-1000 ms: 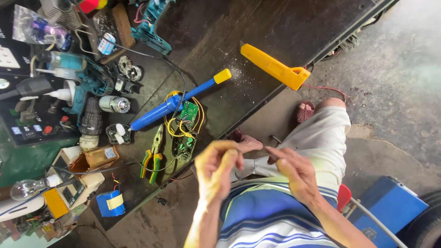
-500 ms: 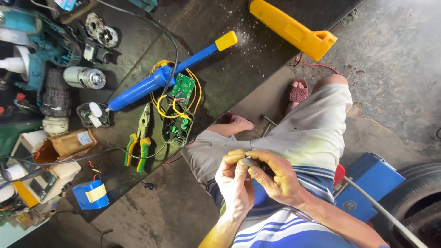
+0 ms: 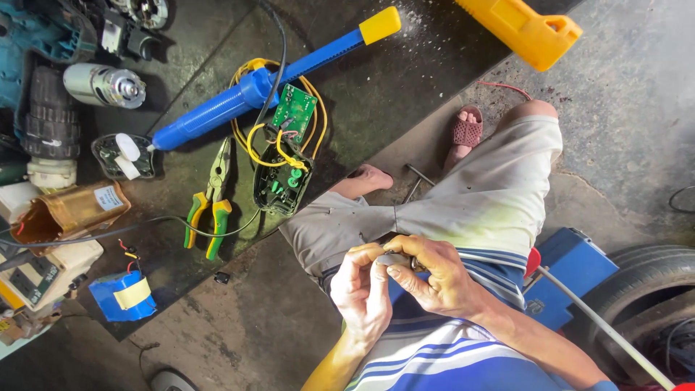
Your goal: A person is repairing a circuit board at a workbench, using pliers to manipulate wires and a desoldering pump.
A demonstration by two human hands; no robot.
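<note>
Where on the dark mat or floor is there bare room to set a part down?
Free: the dark mat between the blue desoldering pump and the yellow plastic casing; also the concrete below the pliers, right of the blue battery pack. Crowded: the left edge, around the motor, and the green circuit board with its yellow wires.

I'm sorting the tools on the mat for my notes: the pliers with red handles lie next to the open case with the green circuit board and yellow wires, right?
Not quite. In the head view the pliers with metal jaws have green and yellow handles, not red. The rest holds: they lie on the dark mat next to the open black case with the green circuit board and yellow wires.
</note>
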